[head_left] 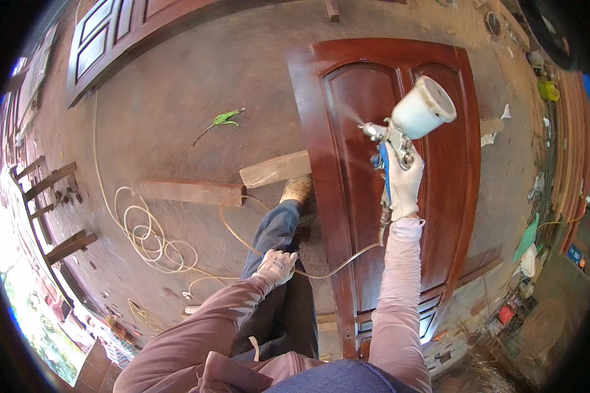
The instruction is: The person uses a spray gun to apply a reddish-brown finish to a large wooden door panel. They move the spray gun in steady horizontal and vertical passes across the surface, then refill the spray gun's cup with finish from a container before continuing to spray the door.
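Note:
In a white glove, my right hand (405, 180) is closed round the handle of a metal spray gun (394, 143). The gun has a white paint cup (425, 108) on top, tilted to the right. Pale mist fans out from its nozzle toward the left edge of a glossy reddish-brown panelled door (442, 196). My gloved left hand (276, 267) is closed round a thin beige air hose (337, 270), near my leg. That hose runs across the door to the bottom of the gun's grip.
Hose coils (152, 242) lie on the brown floor at the left. A wooden beam (187, 191) and a second timber block (273, 168) lie near my foot. A green leafy twig (226, 119) lies farther off. Another panelled door (121, 42) is at the far left. Long boards (570, 150) line the right.

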Tool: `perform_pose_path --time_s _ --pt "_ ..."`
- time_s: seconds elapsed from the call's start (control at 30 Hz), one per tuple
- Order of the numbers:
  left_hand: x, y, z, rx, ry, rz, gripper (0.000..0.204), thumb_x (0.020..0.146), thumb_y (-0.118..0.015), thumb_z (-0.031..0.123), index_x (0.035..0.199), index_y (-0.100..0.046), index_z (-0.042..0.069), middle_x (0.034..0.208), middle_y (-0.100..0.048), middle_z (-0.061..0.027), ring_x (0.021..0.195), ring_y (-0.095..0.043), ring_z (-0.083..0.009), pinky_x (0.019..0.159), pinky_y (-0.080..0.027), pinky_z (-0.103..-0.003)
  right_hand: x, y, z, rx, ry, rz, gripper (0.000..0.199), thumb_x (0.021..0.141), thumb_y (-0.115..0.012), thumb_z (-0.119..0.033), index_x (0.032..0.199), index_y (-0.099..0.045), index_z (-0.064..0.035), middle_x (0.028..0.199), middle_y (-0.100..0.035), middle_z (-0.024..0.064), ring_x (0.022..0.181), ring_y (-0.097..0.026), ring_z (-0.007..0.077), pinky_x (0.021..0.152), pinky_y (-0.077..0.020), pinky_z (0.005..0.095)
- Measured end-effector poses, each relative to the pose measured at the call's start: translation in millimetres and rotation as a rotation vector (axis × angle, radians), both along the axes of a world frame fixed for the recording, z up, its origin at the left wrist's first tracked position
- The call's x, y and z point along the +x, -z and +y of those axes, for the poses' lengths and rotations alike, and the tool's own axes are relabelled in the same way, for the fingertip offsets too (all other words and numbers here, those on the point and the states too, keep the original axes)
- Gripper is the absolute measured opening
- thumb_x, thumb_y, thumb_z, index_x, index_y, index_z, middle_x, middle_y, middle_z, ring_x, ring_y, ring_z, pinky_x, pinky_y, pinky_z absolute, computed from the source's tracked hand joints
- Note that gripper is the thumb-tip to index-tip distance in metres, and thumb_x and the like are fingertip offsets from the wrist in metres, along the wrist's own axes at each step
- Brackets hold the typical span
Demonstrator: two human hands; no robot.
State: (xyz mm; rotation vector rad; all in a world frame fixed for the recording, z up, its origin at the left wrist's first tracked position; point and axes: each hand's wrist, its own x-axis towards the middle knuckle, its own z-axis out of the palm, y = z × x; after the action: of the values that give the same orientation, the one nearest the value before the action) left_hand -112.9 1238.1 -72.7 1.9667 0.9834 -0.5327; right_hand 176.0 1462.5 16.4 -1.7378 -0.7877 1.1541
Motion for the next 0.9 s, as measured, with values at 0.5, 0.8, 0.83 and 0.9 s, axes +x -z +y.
perform_pose_path --time_s 0.5,0.8,0.83,0.9 --pt "-158 -85 -36 0.065 -0.276 -0.013 0.019 0.085 -0.059 0.018 0.101 -0.062 0.009 0.077 -0.068 -0.0135 0.071 -0.067 -0.0343 0.065 -0.051 -0.048 -132 61 0 0.320 0.488 -0.101 0.023 0.094 -0.062 -0.008 0.114 -0.067 0.0041 0.101 -0.072 0.0095 0.088 -0.065 0.0138 0.076 -0.0517 0.0304" --pt "-189 -86 9 -0.123 0.036 0.097 0.018 0.081 -0.059 0.020 0.097 -0.061 0.011 0.078 -0.069 -0.0109 0.077 -0.067 -0.0320 0.068 -0.049 -0.046 -154 15 -192 -0.198 0.667 -0.395 0.035 0.095 -0.062 -0.010 0.124 -0.060 0.0082 0.123 -0.065 0.0189 0.112 -0.064 0.0238 0.094 -0.0493 0.0347" --pt "-196 -86 11 -0.139 0.044 0.100 0.018 0.082 -0.059 0.020 0.098 -0.061 0.011 0.079 -0.069 -0.0111 0.078 -0.067 -0.0322 0.068 -0.049 -0.046 -161 10 -205 -0.236 0.643 -0.454 0.035 0.095 -0.062 -0.010 0.124 -0.060 0.0081 0.123 -0.065 0.0195 0.112 -0.064 0.0250 0.094 -0.0492 0.0352" --pt "-213 -83 11 -0.146 0.017 0.140 0.018 0.083 -0.058 0.022 0.097 -0.061 0.011 0.081 -0.069 -0.0121 0.080 -0.067 -0.0336 0.069 -0.049 -0.047 -170 4 -214 -0.219 0.666 -0.493 0.036 0.095 -0.062 -0.010 0.125 -0.059 0.0079 0.123 -0.065 0.0205 0.112 -0.064 0.0270 0.095 -0.0493 0.0356"
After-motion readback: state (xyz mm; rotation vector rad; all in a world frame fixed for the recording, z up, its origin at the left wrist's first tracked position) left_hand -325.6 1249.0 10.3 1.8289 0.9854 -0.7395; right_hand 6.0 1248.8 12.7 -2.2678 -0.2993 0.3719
